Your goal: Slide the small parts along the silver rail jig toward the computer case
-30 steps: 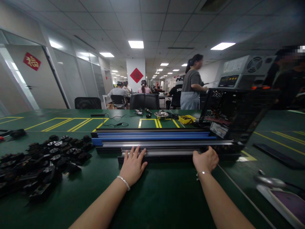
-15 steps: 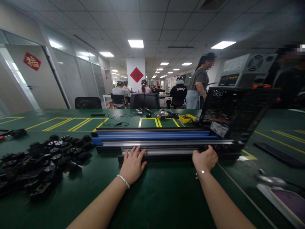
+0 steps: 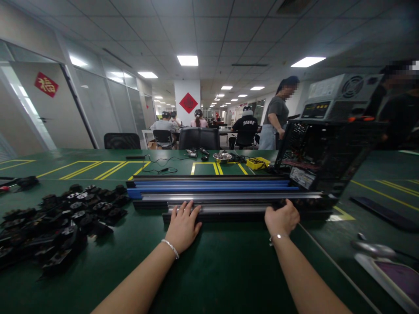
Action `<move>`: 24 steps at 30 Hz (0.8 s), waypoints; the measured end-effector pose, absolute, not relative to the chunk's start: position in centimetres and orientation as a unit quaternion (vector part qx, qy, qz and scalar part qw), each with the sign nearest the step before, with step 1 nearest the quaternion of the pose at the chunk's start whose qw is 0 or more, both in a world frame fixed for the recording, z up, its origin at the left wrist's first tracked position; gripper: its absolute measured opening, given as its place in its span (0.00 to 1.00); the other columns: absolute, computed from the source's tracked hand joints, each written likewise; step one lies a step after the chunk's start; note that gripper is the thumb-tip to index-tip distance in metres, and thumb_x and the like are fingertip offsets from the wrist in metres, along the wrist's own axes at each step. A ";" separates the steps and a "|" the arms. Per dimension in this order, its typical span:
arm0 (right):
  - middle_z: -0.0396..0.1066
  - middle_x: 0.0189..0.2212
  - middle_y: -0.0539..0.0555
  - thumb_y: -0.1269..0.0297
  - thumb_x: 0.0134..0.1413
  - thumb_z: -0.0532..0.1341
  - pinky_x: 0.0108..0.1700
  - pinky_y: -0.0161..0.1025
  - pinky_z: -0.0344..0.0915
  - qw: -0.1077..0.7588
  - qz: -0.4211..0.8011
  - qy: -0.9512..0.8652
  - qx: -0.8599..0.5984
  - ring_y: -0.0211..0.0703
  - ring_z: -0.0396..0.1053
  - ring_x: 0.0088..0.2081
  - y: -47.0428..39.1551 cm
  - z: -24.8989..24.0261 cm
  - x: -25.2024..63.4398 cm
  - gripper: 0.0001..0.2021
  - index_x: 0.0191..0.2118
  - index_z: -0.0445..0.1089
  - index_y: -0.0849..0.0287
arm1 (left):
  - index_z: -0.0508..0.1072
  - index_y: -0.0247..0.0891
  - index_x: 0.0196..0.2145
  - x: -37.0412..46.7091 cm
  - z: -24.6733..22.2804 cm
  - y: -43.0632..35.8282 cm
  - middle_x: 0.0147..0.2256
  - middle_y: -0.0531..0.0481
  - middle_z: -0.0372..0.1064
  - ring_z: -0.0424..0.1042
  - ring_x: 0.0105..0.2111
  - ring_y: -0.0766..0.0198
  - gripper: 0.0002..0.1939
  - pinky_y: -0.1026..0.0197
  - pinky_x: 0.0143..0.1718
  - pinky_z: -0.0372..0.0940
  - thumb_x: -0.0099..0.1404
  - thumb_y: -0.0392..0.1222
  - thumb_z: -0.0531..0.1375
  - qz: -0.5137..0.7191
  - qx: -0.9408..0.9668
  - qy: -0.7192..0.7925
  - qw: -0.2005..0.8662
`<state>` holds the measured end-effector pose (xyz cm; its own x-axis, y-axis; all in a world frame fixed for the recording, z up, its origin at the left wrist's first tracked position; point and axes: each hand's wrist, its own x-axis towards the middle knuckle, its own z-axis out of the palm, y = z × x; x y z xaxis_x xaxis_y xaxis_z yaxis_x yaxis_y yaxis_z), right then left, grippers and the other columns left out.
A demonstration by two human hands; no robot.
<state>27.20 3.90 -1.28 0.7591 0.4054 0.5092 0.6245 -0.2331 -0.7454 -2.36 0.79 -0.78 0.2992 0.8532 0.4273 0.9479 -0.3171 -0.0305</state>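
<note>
Only the standing coworker (image 3: 276, 111) has really moved in the head view, drifting right toward the open computer case (image 3: 343, 152) over the last second, while the left hand (image 3: 183, 226), right hand (image 3: 283, 218) and front bar (image 3: 232, 210) have barely budged, so I'd call the work basically paused. Left one's loosely spread, fingers on the bar's left end, which sits on the green table (image 3: 229, 270) in front of the blue bar (image 3: 212, 189). Right one's fingers are curled farther along it, but honestly can't tell if they're gripping.
</note>
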 end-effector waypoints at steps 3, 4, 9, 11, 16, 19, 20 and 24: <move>0.57 0.47 0.66 0.66 0.39 0.56 0.51 0.56 0.51 0.522 -0.101 -0.334 -0.778 0.61 0.52 0.51 4.0 -1.4 27.3 0.28 0.51 0.57 0.63 | 0.58 0.48 0.56 -2.4 -0.8 0.8 0.59 0.45 0.54 0.52 0.59 0.51 0.24 0.43 0.57 0.46 0.62 0.50 0.51 -0.171 -0.794 -0.566 0.144; 0.57 0.47 0.66 0.66 0.39 0.56 0.50 0.56 0.51 0.521 -0.101 -0.335 -0.779 0.61 0.52 0.51 4.0 -1.4 27.3 0.28 0.51 0.57 0.63 | 0.59 0.48 0.56 -2.4 -0.8 0.8 0.59 0.45 0.54 0.52 0.59 0.51 0.24 0.43 0.57 0.46 0.62 0.50 0.51 -0.171 -0.793 -0.566 0.144; 0.58 0.44 0.65 0.67 0.39 0.55 0.51 0.55 0.51 0.522 -0.110 -0.340 -0.774 0.59 0.53 0.50 3.9 -1.3 27.3 0.27 0.51 0.58 0.63 | 0.59 0.48 0.56 -2.5 -0.9 0.8 0.59 0.45 0.55 0.52 0.58 0.51 0.24 0.43 0.56 0.47 0.62 0.50 0.51 -0.173 -0.793 -0.565 0.147; 0.59 0.44 0.65 0.67 0.40 0.55 0.51 0.55 0.51 0.523 -0.107 -0.339 -0.775 0.59 0.53 0.50 3.9 -1.2 27.2 0.26 0.51 0.58 0.64 | 0.59 0.48 0.56 -2.5 -1.0 0.8 0.59 0.45 0.55 0.52 0.58 0.51 0.24 0.43 0.56 0.47 0.62 0.50 0.51 -0.174 -0.793 -0.564 0.148; 0.59 0.45 0.65 0.67 0.40 0.55 0.51 0.55 0.51 0.516 -0.093 -0.338 -0.781 0.59 0.54 0.50 3.8 -1.1 27.1 0.27 0.51 0.58 0.63 | 0.59 0.47 0.55 -2.4 -0.9 0.8 0.59 0.45 0.55 0.52 0.59 0.51 0.24 0.43 0.57 0.46 0.62 0.49 0.52 -0.175 -0.794 -0.565 0.143; 0.59 0.45 0.65 0.67 0.40 0.55 0.51 0.55 0.52 0.511 -0.094 -0.338 -0.784 0.60 0.54 0.50 3.8 -1.0 27.0 0.27 0.51 0.58 0.64 | 0.59 0.47 0.55 -2.4 -0.8 0.8 0.59 0.45 0.55 0.52 0.59 0.51 0.24 0.43 0.57 0.46 0.61 0.49 0.52 -0.174 -0.793 -0.567 0.140; 0.59 0.45 0.65 0.67 0.40 0.55 0.51 0.55 0.52 0.510 -0.094 -0.338 -0.785 0.60 0.54 0.50 3.8 -1.0 26.9 0.27 0.51 0.58 0.64 | 0.59 0.47 0.55 -2.4 -0.8 0.8 0.59 0.45 0.55 0.51 0.59 0.51 0.24 0.43 0.57 0.46 0.61 0.49 0.52 -0.174 -0.794 -0.566 0.139; 0.59 0.45 0.65 0.67 0.40 0.55 0.51 0.54 0.52 0.505 -0.092 -0.337 -0.789 0.59 0.54 0.50 3.7 -0.9 26.8 0.26 0.51 0.58 0.64 | 0.59 0.46 0.55 -2.5 -0.9 0.8 0.59 0.44 0.54 0.51 0.59 0.51 0.24 0.43 0.57 0.46 0.61 0.49 0.52 -0.175 -0.794 -0.565 0.139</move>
